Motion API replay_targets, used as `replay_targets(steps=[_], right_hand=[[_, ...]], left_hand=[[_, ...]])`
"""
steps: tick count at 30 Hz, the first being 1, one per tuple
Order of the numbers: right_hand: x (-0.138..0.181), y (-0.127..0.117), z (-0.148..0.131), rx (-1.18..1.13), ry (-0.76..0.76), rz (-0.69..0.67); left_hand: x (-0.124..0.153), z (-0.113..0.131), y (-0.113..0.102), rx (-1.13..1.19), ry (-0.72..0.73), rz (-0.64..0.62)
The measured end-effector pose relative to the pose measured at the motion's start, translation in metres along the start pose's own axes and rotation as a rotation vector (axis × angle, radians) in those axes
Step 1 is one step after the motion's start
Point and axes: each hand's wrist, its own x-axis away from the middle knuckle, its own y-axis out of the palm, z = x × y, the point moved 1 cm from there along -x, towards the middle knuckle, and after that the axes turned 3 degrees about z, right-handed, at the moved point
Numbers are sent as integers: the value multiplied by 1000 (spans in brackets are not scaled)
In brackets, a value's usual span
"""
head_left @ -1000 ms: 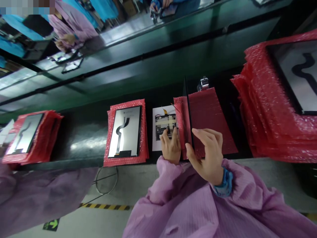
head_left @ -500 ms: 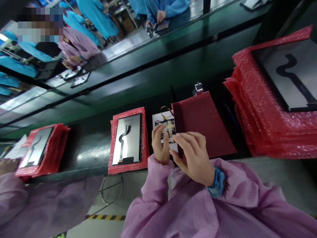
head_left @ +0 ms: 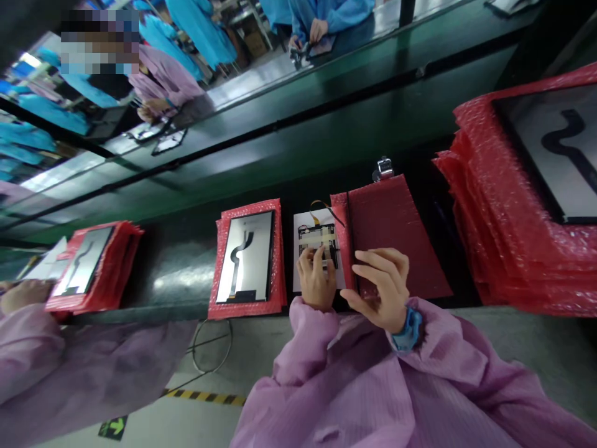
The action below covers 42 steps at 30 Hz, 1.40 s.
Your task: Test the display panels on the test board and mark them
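Note:
My left hand [head_left: 318,283] rests over the lower part of a small electronic board [head_left: 317,235] with a black frame and pale tape strips. Its fingers are bent and apart, with the fingertips on or just above the board. Beneath the board lies a white sheet [head_left: 299,280], and an amber ribbon cable [head_left: 316,220] rises at the top. My right hand [head_left: 385,286] is open, thumb and fingers apart and holding nothing, above the left part of a dark red sheet [head_left: 401,230]. A dark strip [head_left: 349,230] runs along that sheet's left side.
A display panel [head_left: 247,255] lies on red bubble wrap [head_left: 278,274] to the left. Further left is another wrapped stack [head_left: 124,255] near a co-worker's hand [head_left: 25,295]. At right stands a tall red bubble-wrap stack [head_left: 485,205] topped by a panel [head_left: 559,149]. A metal clamp [head_left: 384,169] sits behind the sheet.
My right hand has drawn away from the board to the right, over the red sheet. My left hand has shifted down the board, uncovering more of it. The whole view has moved slightly.

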Motion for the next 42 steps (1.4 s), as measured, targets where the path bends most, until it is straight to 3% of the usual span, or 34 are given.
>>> replay_targets(steps=[4,12,20,23,28,30,33,36,39,42], right_hand=[[3,2,8,-14,-28,50],[1,4,9,26,-46,75],[7,5,10,105,-26,-5],[5,7,4,90,-36,-52],[-1,9,-8,1,-42,-92],[-1,9,-8,-118,11,-134],[5,11,-1,-230,330,-199],[14,17,8,-174,607,-292],[18,22,5,-179,601,-420],[15,19,-4,-378,407,-448]], left_hand=[[18,-2,5,-69,48,-70],[15,2,6,-162,89,-114],[13,-2,7,-130,64,-175],[-8,3,-4,108,-14,-184],[-56,35,-22,981,-319,-177],[-70,48,-25,1164,-391,-224],[-81,56,-28,1166,-454,-296],[-83,52,-31,1112,-518,-341],[-83,45,-34,1116,-566,-353],[-84,37,-36,1211,-678,-319]])
